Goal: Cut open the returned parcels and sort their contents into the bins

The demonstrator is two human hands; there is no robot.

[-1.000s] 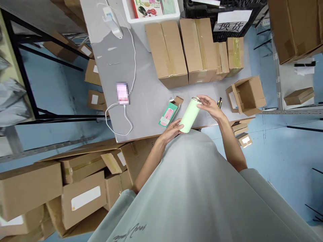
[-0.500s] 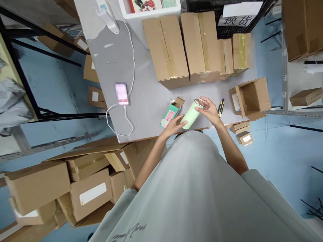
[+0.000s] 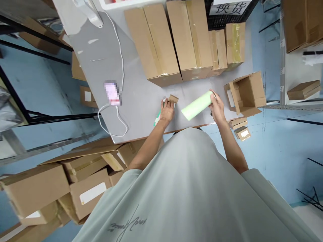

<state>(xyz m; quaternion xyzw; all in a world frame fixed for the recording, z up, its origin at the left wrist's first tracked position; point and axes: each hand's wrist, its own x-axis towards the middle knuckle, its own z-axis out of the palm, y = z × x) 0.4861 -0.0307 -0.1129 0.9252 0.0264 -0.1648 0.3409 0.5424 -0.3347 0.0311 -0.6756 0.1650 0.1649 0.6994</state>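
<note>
A light green tumbler (image 3: 197, 106) is gripped near its upper right end by my right hand (image 3: 217, 107). It tilts over the table, its lower left end pointing toward me. My left hand (image 3: 167, 111) lies over a small green and white carton (image 3: 156, 119), fingers spread across it. That hand covers most of the carton; one green edge and a raised brown flap (image 3: 173, 98) still show. Behind my right hand, the utility knife seen earlier is almost fully hidden.
Taped cardboard boxes (image 3: 153, 43) line the table's far side beside a black crate (image 3: 222, 21). An open cardboard box (image 3: 248, 92) sits at the right edge. A phone (image 3: 112, 93) with a white cable lies left. Many cartons (image 3: 35, 188) are stacked lower left.
My left hand has let go of the tumbler and moved left onto the small carton. My right hand has carried the tumbler slightly right and tipped it flatter. The view has shifted a little.
</note>
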